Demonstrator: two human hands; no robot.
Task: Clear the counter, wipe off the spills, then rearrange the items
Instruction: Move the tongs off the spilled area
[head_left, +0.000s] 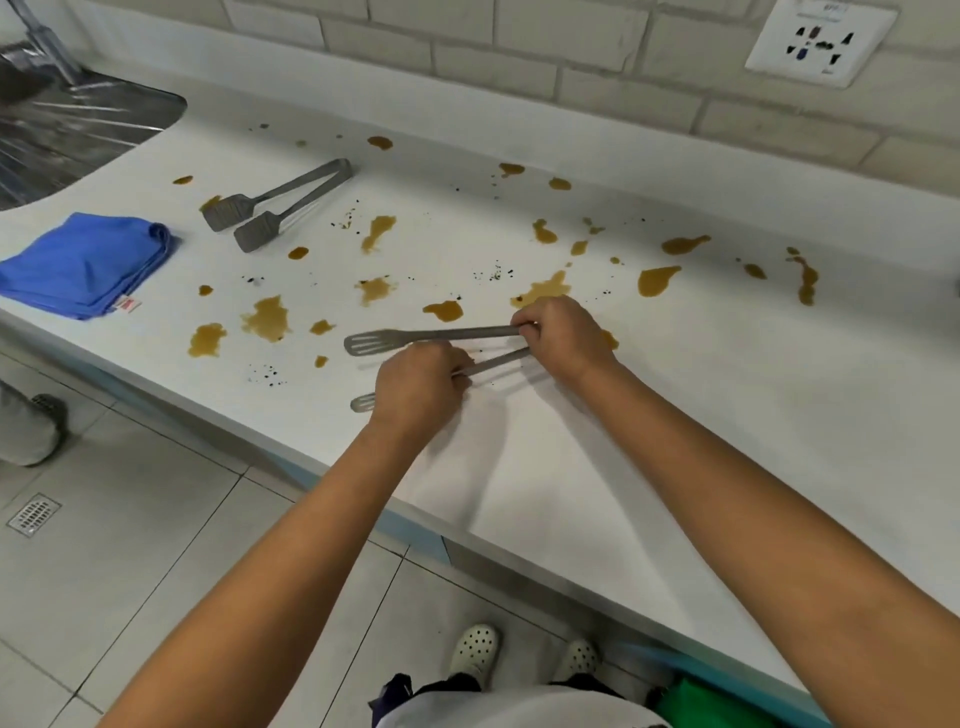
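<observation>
While you had both hands on it, status was:
near tongs (431, 335): spread open, low over the white counter (675, 441) at its front edge, brown spills (267, 318) around them.
right hand (563, 332): fingers curled round the hinge end.
left hand (418, 387): gripped the lower arm midway, hiding part of it.
second tongs (275, 205): lay untouched further back, toward the sink (78, 130).
blue cloth (85, 262): sat folded left of them, no hand on it.
progress: you were early in clearing. Nothing looked wiped; sauce blots and dark specks covered most of the top.
left to do: remove both tongs, wipe, rearrange.
</observation>
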